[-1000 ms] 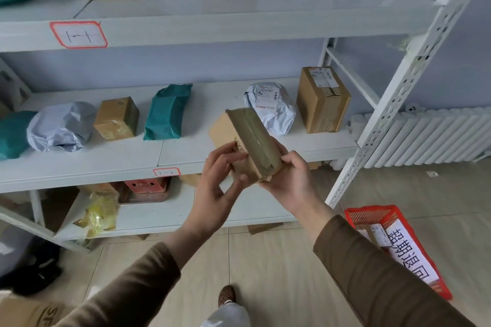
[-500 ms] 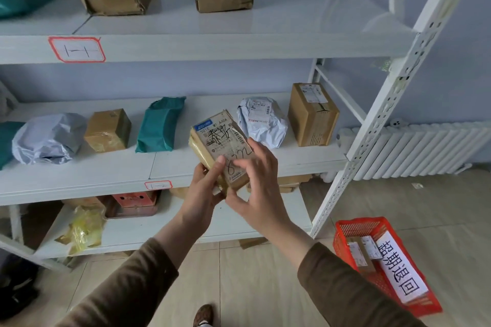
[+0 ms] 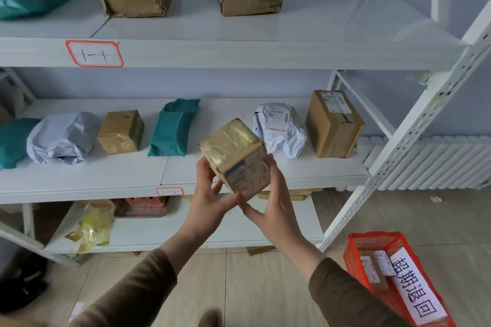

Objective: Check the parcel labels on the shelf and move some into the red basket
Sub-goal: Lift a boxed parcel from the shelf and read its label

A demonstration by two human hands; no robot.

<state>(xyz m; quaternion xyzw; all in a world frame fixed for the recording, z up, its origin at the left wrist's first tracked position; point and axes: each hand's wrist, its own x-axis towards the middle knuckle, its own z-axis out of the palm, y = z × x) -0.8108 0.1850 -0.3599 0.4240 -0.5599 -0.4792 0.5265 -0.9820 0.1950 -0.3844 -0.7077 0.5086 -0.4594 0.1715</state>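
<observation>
Both hands hold one taped box (image 3: 235, 155) in front of the middle shelf (image 3: 79, 180). The left hand (image 3: 210, 195) cups its lower left corner, fingers curled around it; the right hand (image 3: 271, 207) supports the underside and right face, fingers partly spread, thumb below. The label faces down toward the person, tilted and blurred, so it cannot be read here. To check it well, the box likely needs turning until the label lies flat to the eyes, with one hand bearing the weight. The red basket (image 3: 372, 241) sits on the floor below and right of the right hand, already holding a parcel.
</observation>
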